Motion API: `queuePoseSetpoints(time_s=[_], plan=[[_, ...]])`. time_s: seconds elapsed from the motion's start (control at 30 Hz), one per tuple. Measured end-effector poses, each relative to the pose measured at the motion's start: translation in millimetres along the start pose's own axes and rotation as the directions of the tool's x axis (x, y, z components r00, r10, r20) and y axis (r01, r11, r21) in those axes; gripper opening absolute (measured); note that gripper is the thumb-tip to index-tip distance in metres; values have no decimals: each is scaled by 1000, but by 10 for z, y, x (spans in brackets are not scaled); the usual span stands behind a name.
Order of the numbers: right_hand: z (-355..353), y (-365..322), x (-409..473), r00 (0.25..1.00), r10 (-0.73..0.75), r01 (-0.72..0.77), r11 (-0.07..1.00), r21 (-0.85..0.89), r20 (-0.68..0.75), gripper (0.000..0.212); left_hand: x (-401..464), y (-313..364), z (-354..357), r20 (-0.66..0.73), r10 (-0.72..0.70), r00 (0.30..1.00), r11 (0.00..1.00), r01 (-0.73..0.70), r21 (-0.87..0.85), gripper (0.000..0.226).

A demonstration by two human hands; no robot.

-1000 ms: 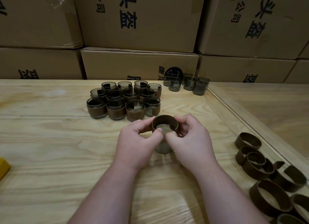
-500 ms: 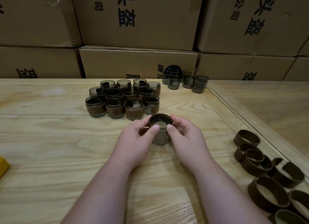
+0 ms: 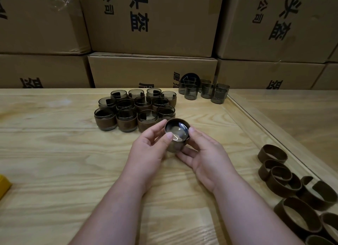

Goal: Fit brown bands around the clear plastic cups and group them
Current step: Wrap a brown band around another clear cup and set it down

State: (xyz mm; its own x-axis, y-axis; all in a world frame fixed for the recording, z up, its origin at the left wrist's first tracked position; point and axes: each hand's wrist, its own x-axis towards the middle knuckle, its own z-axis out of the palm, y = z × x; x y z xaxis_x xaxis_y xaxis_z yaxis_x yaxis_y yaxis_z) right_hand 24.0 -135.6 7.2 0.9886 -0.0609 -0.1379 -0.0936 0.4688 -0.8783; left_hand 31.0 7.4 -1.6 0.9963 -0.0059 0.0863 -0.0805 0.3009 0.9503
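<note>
Just in front of the banded group [image 3: 135, 110] on the surface [image 3: 54, 153], our hands, left [image 3: 149, 151] and right [image 3: 203, 153], have tilted the cup [image 3: 176, 135] they hold toward us, band seated, ready to join it.

Cardboard boxes [image 3: 151, 23] bear upside-down dark Chinese characters, including 公司.

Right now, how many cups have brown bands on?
13: twelve grouped cups stand in three rows of four on the table; one held cup is gripped by the left hand and right hand. More may hide behind.
</note>
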Motion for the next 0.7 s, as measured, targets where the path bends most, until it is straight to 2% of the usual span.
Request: queuePoseSetpoints(time_s=[0.1, 0.23, 0.57, 0.7], plan=[[-7, -9, -4, 996, -81, 81, 997, 5, -28, 23, 17, 24, -13, 66, -100, 993, 986, 108, -129, 49], [1, -8, -24, 988, -152, 152, 988, -1, -32, 16, 39, 63, -43, 92, -158, 983, 968, 173, -180, 52], [-5, -21, -19, 997, -71, 68, 992, 103, 20, 16, 69, 42, -87, 97, -179, 979, 946, 199, -256, 41], [10, -19, -23, 998, -32, 19, 980, 197, 60, 37, 71, 44, -93, 105, -178, 978, 926, 203, -318, 44]])
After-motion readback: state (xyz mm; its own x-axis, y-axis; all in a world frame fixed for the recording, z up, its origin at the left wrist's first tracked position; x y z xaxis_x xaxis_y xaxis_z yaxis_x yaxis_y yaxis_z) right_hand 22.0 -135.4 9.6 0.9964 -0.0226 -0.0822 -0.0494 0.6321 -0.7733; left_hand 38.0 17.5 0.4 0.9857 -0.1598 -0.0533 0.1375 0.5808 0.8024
